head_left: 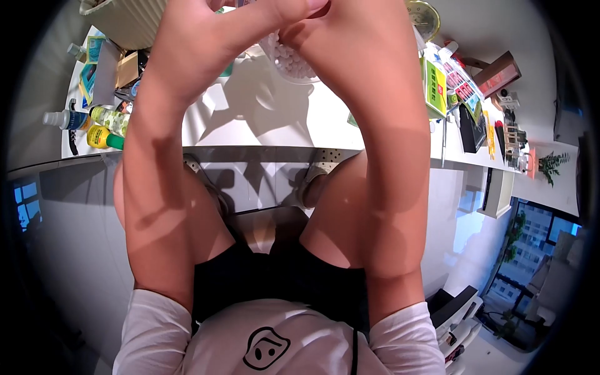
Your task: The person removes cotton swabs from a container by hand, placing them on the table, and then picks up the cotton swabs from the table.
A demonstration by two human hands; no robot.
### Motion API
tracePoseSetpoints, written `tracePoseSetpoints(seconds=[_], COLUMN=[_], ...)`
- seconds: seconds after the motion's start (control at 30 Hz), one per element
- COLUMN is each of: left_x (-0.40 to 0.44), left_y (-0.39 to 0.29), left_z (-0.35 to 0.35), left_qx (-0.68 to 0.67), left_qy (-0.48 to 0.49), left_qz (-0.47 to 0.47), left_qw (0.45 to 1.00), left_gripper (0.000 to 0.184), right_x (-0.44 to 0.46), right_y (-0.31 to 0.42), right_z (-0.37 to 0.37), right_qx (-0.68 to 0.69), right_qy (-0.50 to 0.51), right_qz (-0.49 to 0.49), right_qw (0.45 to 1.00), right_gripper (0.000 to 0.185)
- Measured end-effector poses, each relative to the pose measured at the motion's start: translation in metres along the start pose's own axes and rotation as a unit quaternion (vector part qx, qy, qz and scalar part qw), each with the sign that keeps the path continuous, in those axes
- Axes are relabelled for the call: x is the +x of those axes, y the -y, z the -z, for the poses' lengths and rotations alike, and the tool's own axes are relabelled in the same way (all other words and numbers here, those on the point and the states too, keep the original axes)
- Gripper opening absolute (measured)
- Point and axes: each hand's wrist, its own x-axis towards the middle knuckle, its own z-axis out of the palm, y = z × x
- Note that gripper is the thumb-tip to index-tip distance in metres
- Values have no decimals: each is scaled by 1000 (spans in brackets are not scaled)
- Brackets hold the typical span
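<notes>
Both of my hands are raised close to the camera at the top edge, over the white table (250,125). My left hand (206,37) is bent inward, and its fingers run out of view or behind the other hand. My right hand (344,37) meets it near the top centre, its fingertips cut off by the frame. Beneath and between them a clear container of small white cotton-swab tips (292,62) shows in part. Something small at the top edge between the hands is too hidden to make out.
At the left stand a yellow bottle with a green cap (100,136), a white-capped bottle (59,119) and a ribbed white basket (125,22). On the right are a green and yellow box (434,87), a black box (472,128) and a potted plant (551,164).
</notes>
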Motion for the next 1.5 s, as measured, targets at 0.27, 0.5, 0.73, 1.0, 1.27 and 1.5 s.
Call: tracePoseSetpoints(seconds=[0.27,0.5,0.73,1.0,1.27,1.5], left_x=[-2,-3,-1,13,10,9], left_y=[-5,1,-4,12,8,9], left_z=[4,-6,10,53,54,59], left_qx=[-22,78,-56,25,0,29], left_qy=[24,-65,-39,-19,25,24], left_qz=[-10,-53,21,38,38,17], left_qw=[999,993,997,999,999,999], left_gripper=[52,52,53,67,74,73], right_x=[-4,-3,-10,-8,-21,-20], right_y=[0,12,-8,-30,-16,-16], right_z=[-2,17,22,26,13,16], right_qx=[-5,92,198,70,198,215], right_qy=[-32,-16,-97,-167,-67,-57], right_qz=[-9,-50,76,142,100,97], right_qw=[999,994,972,973,973,970], right_gripper=[17,21,15,32,68,94])
